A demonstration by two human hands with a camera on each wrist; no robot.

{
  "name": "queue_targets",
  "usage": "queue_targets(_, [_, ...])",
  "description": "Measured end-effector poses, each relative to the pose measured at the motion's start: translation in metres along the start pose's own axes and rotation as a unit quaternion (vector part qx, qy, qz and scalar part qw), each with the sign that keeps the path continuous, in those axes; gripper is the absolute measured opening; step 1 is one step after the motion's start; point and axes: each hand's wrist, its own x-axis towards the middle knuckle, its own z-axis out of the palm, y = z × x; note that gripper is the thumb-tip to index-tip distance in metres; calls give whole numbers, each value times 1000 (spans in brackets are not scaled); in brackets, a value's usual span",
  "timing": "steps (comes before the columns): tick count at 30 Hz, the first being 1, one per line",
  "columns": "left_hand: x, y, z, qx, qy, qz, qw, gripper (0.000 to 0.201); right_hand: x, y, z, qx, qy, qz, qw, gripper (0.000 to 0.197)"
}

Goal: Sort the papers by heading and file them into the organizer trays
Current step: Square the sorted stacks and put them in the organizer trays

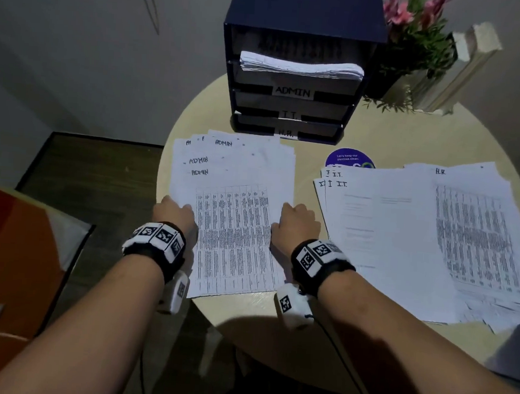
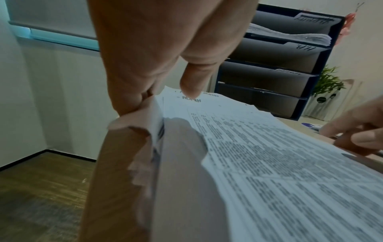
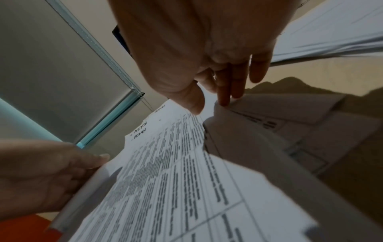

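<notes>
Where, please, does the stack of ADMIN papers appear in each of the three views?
Head: ADMIN papers lie left of centre on the round table, between both hands.
Left wrist: ADMIN papers fill the lower right, their edge held by the left hand.
Right wrist: ADMIN papers run from the centre to the bottom.
Shared landmark: the handwritten ADMIN heading.

three paper piles [image 1: 232, 176], one organizer [image 1: 295, 76], two hands [image 1: 176, 212].
</notes>
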Motion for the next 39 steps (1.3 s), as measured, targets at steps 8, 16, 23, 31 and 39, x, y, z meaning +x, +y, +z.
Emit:
queue_targets(8, [-18,22,0,-29,-12,-2,999,36,-2,0,1,86,-47,25,995,67])
queue_targets(16, [-23,5,9,-137,-51,62,987,33,-16,17,-1,94,-65,19,993,60])
queue_targets(23, [-53,25,5,-108,-117,46,986,54,3,23,-23,131,-104,19,986,16])
queue_targets(31, [-68,5,-13,-327,-110,170,923,64,7,38,-20,267,-79,19,960,63])
queue_targets(39, [-71,25,-58,-375,-48,219,900,32,-8,10,-84,665,17,-76,743,39])
